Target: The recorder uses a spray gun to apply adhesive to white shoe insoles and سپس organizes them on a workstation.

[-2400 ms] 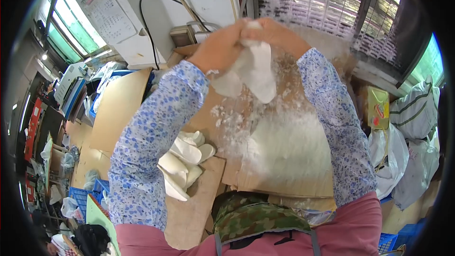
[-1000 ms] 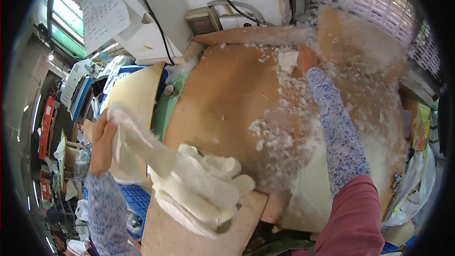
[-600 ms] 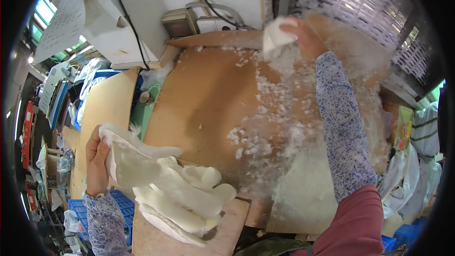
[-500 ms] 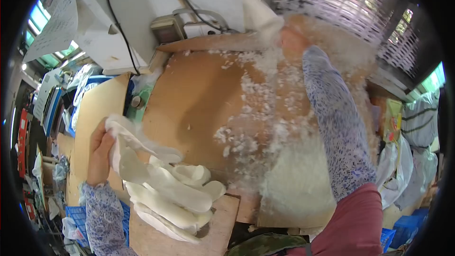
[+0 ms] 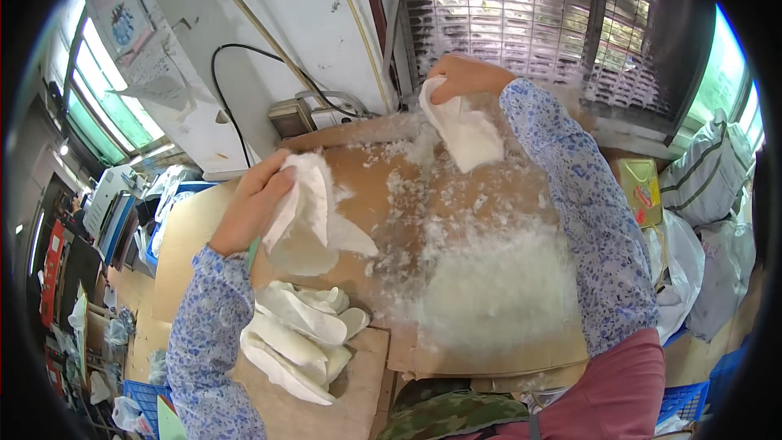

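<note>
Left hand (image 5: 248,208) has risen from the surface's left edge, gripping a white fabric piece (image 5: 305,212) above the surface (image 5: 383,195). Right hand (image 5: 464,77) grips a second white piece (image 5: 464,134) over the far edge. Loose white fluff (image 5: 497,289) covers the right half; stacked white pieces (image 5: 297,342) lie at the near-left corner.

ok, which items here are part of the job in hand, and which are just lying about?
In use:
- left hand gripping a white fabric piece
- right hand holding another white piece
- pile of white fluff on the brown board
- stack of white pieces

Lying about:
- yellow box
- striped sack
- black cable
</note>
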The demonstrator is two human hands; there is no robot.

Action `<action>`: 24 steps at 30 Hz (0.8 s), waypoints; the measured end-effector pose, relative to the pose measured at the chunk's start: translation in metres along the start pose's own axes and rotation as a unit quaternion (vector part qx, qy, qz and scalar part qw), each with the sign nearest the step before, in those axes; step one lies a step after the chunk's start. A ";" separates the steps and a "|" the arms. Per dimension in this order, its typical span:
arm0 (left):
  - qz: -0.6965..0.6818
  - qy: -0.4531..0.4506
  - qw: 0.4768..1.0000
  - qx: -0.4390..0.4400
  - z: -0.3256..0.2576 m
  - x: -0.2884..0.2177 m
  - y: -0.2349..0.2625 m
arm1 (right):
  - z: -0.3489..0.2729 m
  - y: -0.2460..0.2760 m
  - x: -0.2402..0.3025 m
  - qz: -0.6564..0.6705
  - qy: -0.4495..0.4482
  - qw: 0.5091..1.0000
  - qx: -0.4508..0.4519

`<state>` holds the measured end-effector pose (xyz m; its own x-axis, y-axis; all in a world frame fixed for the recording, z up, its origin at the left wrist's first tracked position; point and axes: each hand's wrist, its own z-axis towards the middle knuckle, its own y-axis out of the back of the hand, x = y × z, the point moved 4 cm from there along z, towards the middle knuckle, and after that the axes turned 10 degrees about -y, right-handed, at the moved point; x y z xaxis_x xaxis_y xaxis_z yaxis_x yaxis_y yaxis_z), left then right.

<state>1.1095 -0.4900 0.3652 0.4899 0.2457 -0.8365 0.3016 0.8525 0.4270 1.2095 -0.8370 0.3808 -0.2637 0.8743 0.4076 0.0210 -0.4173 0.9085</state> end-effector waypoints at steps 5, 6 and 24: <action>0.073 -0.080 0.990 0.091 0.012 -0.047 -0.041 | -0.046 0.027 0.051 -0.071 0.136 0.987 -0.058; 0.062 -0.093 0.989 0.092 0.014 -0.055 -0.050 | -0.056 0.031 0.064 -0.046 0.148 0.986 -0.063; 0.119 -0.196 0.973 -0.042 0.053 -0.138 -0.045 | -0.131 -0.051 0.103 0.452 0.187 0.850 -0.196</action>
<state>1.0717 -0.5870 0.4797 0.8163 0.2604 -0.5157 0.0821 0.8313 0.5497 1.0548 -0.7581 0.3645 -0.6010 0.0424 0.7981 0.0747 -0.9912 0.1089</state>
